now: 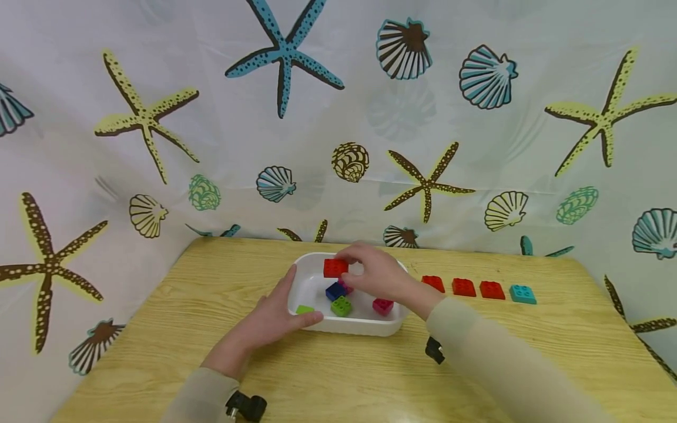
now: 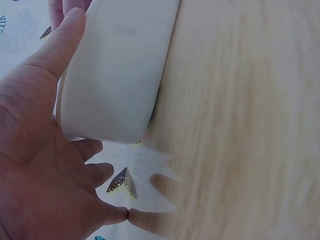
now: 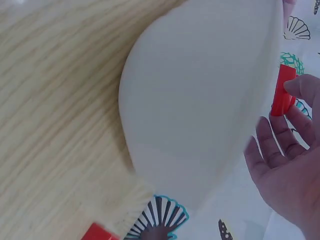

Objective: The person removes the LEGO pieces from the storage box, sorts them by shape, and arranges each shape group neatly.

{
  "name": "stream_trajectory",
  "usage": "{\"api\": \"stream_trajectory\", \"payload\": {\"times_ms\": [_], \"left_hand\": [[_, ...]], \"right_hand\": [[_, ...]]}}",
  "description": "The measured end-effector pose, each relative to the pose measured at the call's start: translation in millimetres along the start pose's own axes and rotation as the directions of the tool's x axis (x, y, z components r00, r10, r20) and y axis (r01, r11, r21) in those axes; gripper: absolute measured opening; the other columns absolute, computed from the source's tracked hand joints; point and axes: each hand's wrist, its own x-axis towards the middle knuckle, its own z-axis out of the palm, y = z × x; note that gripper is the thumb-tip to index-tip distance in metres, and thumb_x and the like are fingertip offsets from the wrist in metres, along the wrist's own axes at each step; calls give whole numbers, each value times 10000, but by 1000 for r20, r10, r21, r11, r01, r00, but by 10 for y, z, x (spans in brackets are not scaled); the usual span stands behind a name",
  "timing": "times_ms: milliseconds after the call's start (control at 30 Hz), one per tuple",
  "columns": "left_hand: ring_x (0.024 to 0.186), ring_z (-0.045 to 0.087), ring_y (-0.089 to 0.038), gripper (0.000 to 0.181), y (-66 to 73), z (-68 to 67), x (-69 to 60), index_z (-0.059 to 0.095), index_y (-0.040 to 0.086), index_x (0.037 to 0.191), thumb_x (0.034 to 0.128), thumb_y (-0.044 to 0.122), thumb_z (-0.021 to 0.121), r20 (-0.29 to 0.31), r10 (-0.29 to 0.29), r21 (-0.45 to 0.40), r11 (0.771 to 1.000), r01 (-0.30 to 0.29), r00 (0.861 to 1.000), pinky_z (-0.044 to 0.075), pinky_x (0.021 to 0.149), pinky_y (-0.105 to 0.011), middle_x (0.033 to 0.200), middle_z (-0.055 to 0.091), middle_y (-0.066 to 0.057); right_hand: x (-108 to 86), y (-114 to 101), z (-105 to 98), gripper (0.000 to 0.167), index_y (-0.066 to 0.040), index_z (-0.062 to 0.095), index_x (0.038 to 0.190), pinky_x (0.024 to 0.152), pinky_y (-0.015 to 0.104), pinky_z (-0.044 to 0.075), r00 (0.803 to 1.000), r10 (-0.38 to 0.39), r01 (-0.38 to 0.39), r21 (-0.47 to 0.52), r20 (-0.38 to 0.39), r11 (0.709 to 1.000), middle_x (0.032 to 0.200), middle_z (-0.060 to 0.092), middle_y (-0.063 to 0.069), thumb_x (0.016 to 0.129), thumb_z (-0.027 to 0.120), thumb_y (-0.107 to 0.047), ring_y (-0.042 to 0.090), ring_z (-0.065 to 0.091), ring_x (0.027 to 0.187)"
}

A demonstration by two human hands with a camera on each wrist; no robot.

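Closest to the camera, light sleeves [image 1: 515, 361] are worn on both forearms, and a small black device [image 1: 246, 406] is seen at the left wrist. Beyond it, the left hand [image 1: 275, 314] is spread wide at the left end of a white tub [image 1: 349, 326]: the thumb is laid on the near rim, the fingers along the end wall. The tub is set on a wooden table [image 1: 338, 379]. Inside, a partly hidden green block [image 1: 304, 309], another green block [image 1: 341, 306] and a pink block [image 1: 383, 306] are placed toward the near side; a dark blue block [image 1: 335, 292] and a second pink block, partly covered, are seen behind. Above the tub, a red block [image 1: 333, 268] is pinched between thumb and fingertips of the right hand [image 1: 378, 273]. To the right, three red blocks [image 1: 463, 287] and one light blue block [image 1: 523, 294] are lined up. Farthest back, a cloth [image 1: 317, 132] is patterned with starfish and shells.
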Motion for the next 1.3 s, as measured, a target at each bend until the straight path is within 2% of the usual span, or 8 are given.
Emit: {"api": "stream_trajectory", "payload": {"times_ms": [367,667,1100,1300], "left_hand": [[1633,239,-512,1295,9,3,-4,-17,31,1761,953,581,831,14,-18,13,1000,18,1000,29,1259,-803,1810,148,-269],[1629,240,-518,1302,5,9,5,-31,37,1761,954,585,832,12,-10,-4,1000,10,1000,16,1261,-798,1805,148,-280],[1643,172,-532,1307,-3,36,13,-45,63,1766,952,591,831,29,-34,-13,999,34,999,3,1266,-788,1817,101,-266],[1645,173,-527,1300,9,20,14,-44,52,1764,957,579,830,21,-16,-5,1000,16,1000,-5,1263,-791,1813,108,-276]], "right_hand": [[-336,109,-357,375,-97,732,1398,1088,456,554,999,-36,35,-45,-22,998,1292,688,34,1032,749,-176,244,655,1202],[-630,281,-614,422,-63,698,1440,1113,528,547,999,23,-24,-27,-36,999,1321,702,71,1040,755,-183,321,668,1245],[-1114,609,-924,411,-46,696,1451,1094,576,552,992,71,-73,-18,-103,997,1367,726,88,1060,748,-162,322,696,1253],[-1327,792,-1151,403,-37,689,1451,1086,612,549,988,103,-109,-46,-118,993,1393,714,134,1071,740,-160,365,683,1268]]}}
